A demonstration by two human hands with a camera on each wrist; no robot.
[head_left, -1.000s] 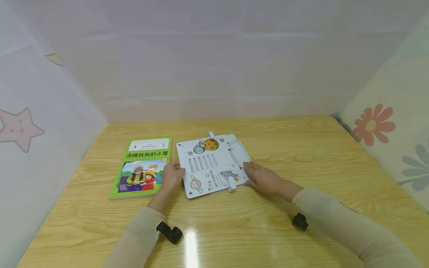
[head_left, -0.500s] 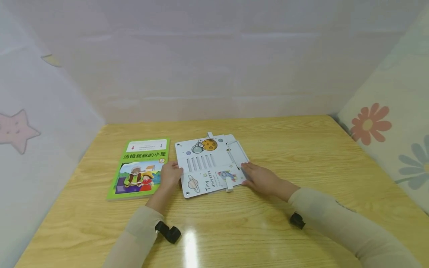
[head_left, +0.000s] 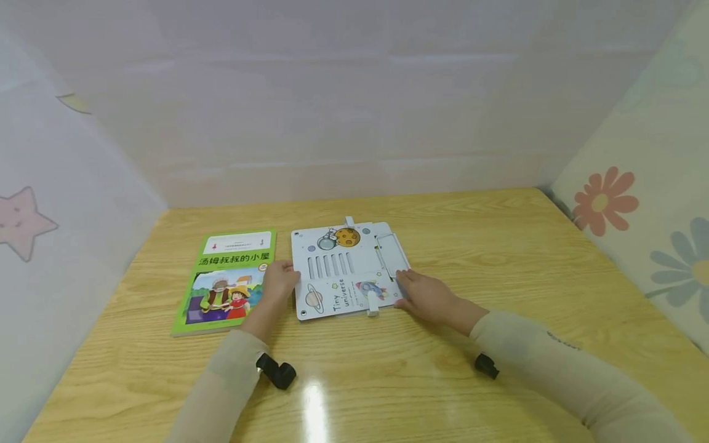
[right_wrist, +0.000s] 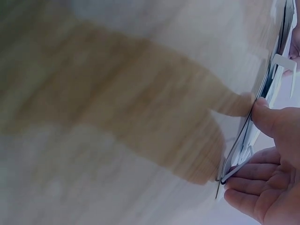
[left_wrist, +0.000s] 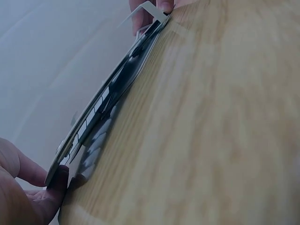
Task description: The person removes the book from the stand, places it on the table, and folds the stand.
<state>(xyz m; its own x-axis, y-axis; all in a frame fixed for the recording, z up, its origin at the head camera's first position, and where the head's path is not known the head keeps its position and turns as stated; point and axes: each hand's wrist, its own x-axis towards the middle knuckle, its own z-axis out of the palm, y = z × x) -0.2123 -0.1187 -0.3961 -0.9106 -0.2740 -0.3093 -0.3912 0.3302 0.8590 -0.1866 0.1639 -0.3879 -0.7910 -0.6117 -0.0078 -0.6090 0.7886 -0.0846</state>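
Observation:
A white folding book stand (head_left: 362, 264), printed with planets, a rocket and "Tiny universe", lies folded nearly flat on the wooden table. At its left edge, my left hand (head_left: 280, 280) pinches the board between thumb and fingers; the left wrist view shows that edge lifted slightly off the wood, with the dark folded underside (left_wrist: 119, 77) below. My right hand (head_left: 429, 296) grips the opposite edge beside the wire frame (head_left: 394, 255). In the right wrist view, the right thumb (right_wrist: 267, 117) is against the underside. Two white page clips (head_left: 373, 304) stick out at the stand's near and far sides.
A green-bordered storybook (head_left: 226, 282) lies closed to the left, close to my left hand. The wooden table (head_left: 498, 246) meets pale fabric walls (head_left: 354, 111) at the back and sides. A black wrist strap (head_left: 277, 371) is on the left sleeve.
The head view has drifted slightly. Between both hands the book stand has turned a little and shifted slightly away from the storybook. Both hands keep their hold.

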